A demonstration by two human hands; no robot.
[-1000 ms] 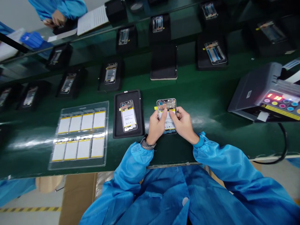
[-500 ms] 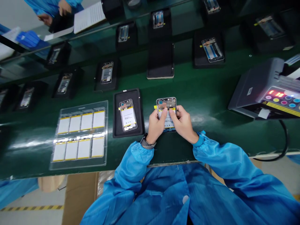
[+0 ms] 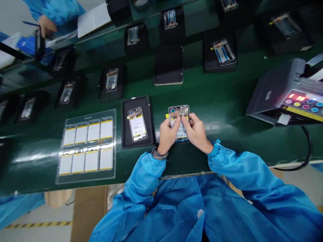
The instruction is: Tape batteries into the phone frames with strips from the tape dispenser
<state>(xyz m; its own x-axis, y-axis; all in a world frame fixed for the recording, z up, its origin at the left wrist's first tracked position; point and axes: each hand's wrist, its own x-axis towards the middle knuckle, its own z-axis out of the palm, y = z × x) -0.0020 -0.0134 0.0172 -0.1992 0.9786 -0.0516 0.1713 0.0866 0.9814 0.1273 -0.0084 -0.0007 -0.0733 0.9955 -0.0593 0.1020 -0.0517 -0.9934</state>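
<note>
An opened smartphone [image 3: 179, 111], its circuit board and white battery [image 3: 182, 132] exposed, is held between both hands over the green bench. My left hand [image 3: 167, 134] grips its left side, thumb on the upper part of the battery. From the right side my right hand [image 3: 197, 133] grips it too, thumb pressed close to the other one. Both hands' fingers curl round the edges and are partly hidden. A yellow tab sticks out at the phone's upper left. Just left lies another opened phone [image 3: 137, 126] with a battery, in a black tray [image 3: 126, 141].
A clear plastic tray [image 3: 85, 178] of several white batteries lies at left. More opened phones on black trays line the green bench [image 3: 202, 94] and the ledge behind. A grey machine [image 3: 275, 90] with a red display stands right. Across, a co-worker's hand [image 3: 47, 26] holds a device.
My hands and the phone stay nearly in place, thumbs still on the battery. Farther trays have shifted slightly left. The co-worker's hand has lifted a dark device.
</note>
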